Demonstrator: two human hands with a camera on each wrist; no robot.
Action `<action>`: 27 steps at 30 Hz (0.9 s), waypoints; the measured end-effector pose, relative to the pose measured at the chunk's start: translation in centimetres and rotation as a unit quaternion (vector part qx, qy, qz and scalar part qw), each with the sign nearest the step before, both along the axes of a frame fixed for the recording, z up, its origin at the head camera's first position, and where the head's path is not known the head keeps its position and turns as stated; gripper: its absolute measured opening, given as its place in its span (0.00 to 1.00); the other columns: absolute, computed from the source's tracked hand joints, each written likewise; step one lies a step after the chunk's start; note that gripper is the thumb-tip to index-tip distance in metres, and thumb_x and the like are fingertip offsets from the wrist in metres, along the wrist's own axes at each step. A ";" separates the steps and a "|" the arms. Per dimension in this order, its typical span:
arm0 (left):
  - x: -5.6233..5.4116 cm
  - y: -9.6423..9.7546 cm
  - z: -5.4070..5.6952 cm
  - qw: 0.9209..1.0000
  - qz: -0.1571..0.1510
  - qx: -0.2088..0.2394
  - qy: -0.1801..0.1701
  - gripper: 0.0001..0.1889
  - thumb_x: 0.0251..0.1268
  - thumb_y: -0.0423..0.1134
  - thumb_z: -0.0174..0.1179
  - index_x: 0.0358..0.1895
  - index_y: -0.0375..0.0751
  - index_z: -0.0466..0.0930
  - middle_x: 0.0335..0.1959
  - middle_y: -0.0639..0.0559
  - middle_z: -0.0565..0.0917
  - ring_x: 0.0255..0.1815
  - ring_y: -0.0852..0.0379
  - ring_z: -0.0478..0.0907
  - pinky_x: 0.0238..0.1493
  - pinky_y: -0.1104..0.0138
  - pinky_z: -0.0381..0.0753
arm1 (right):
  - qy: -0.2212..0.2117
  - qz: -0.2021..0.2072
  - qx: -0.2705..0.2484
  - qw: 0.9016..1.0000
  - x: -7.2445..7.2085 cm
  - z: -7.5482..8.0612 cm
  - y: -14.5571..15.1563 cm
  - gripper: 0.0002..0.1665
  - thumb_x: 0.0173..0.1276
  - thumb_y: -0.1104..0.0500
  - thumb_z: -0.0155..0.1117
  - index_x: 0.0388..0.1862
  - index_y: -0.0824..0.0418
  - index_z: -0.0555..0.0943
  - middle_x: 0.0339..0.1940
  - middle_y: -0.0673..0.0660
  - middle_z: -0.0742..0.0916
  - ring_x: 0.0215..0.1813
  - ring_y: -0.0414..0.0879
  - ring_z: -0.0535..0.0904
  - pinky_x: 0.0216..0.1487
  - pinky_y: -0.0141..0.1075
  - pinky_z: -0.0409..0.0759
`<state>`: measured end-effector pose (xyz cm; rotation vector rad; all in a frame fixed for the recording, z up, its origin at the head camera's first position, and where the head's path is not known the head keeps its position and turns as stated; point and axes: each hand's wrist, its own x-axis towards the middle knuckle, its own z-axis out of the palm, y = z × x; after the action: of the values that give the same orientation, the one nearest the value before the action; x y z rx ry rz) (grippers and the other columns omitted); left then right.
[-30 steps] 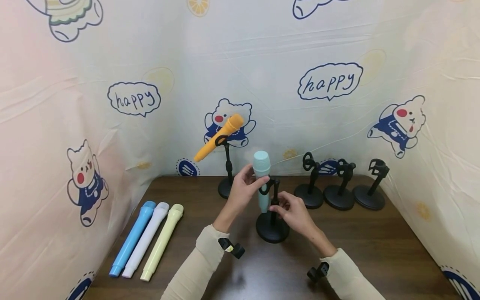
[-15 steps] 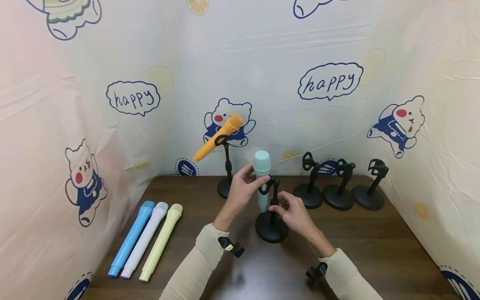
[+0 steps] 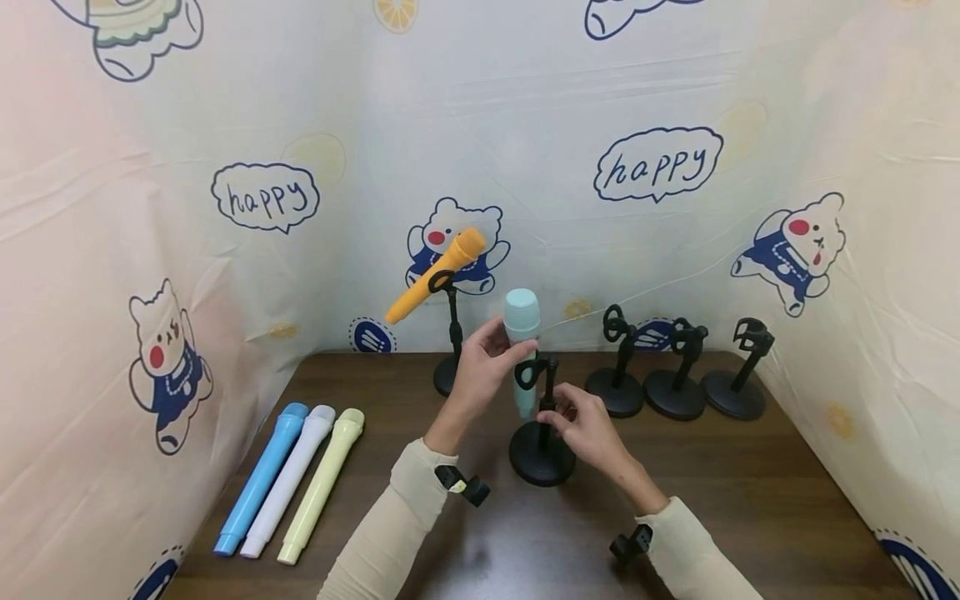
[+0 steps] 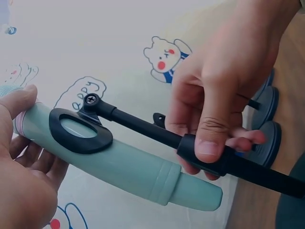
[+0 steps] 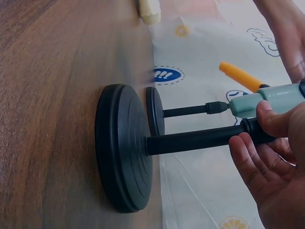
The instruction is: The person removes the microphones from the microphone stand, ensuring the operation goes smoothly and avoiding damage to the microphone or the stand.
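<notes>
My left hand (image 3: 480, 367) grips a pale teal microphone (image 3: 522, 315) just below its head, thumb on one side and fingers on the other. The microphone stands nearly upright, tail down. My right hand (image 3: 588, 423) pinches the pole of a black microphone stand (image 3: 543, 457), whose round base rests on the table. In the left wrist view, the stand's ring clip (image 4: 78, 131) overlaps the microphone body (image 4: 128, 167), and teal shows through its opening. Whether they touch I cannot tell. The right wrist view shows thumb and fingers around the pole (image 5: 195, 139).
An orange microphone (image 3: 437, 277) sits tilted in another stand (image 3: 454, 333) behind my left hand. Blue (image 3: 262, 479), white (image 3: 288, 481) and yellow (image 3: 322, 485) microphones lie at the table's left. Black stands (image 3: 617, 392) (image 3: 675, 394) (image 3: 733, 394) line the back right.
My left hand has lifted the teal microphone slightly and shifted it a little away from the ring clip. The right hand keeps its hold on the pole.
</notes>
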<state>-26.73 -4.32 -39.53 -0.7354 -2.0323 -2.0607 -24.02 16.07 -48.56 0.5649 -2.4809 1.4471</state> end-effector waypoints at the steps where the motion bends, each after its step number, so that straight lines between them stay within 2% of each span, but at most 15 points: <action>1: 0.0 0.0 0.2 1.000 -0.002 0.003 0.001 0.26 0.76 0.39 0.67 0.74 0.42 0.75 0.67 0.42 0.84 0.66 0.45 0.84 0.73 0.51 0.80 | 0.001 -0.001 0.000 1.000 0.0 0.0 0.0 0.10 0.70 0.62 0.76 0.46 0.59 0.84 0.34 0.54 0.88 0.27 0.44 0.84 0.29 0.33 0.86; 6: -0.1 0.1 1.1 1.000 -0.018 0.024 0.003 0.26 0.77 0.36 0.66 0.74 0.43 0.74 0.66 0.41 0.85 0.66 0.45 0.85 0.73 0.53 0.80 | 0.005 -0.004 0.002 1.000 -0.1 -0.1 0.0 0.10 0.70 0.63 0.76 0.45 0.59 0.84 0.33 0.54 0.88 0.27 0.42 0.84 0.29 0.33 0.86; 13: -0.2 0.4 2.2 0.999 -0.025 0.044 0.014 0.24 0.78 0.36 0.65 0.73 0.41 0.73 0.58 0.33 0.88 0.58 0.50 0.89 0.74 0.49 0.78 | -0.001 -0.006 0.001 1.000 -0.1 -0.1 -0.1 0.10 0.70 0.63 0.77 0.46 0.58 0.84 0.33 0.54 0.88 0.27 0.46 0.85 0.29 0.33 0.86; 19: -0.3 0.6 2.8 0.998 -0.021 0.046 0.026 0.23 0.78 0.34 0.63 0.72 0.40 0.73 0.57 0.32 0.87 0.55 0.55 0.88 0.75 0.47 0.77 | -0.002 -0.005 0.000 1.000 -0.1 0.0 -0.1 0.10 0.69 0.62 0.77 0.46 0.59 0.84 0.33 0.54 0.88 0.28 0.46 0.85 0.29 0.33 0.86; 27: -0.4 0.8 3.4 0.998 -0.010 0.046 0.041 0.24 0.78 0.39 0.65 0.72 0.41 0.74 0.57 0.32 0.88 0.54 0.51 0.89 0.74 0.47 0.78 | -0.003 -0.011 0.002 1.000 0.0 0.0 -0.1 0.10 0.69 0.63 0.77 0.46 0.58 0.84 0.33 0.53 0.88 0.27 0.40 0.83 0.29 0.32 0.85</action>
<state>-27.17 -3.52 -36.11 -0.8121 -1.8818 -2.0834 -23.99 16.00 -48.51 0.5344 -2.4875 1.4377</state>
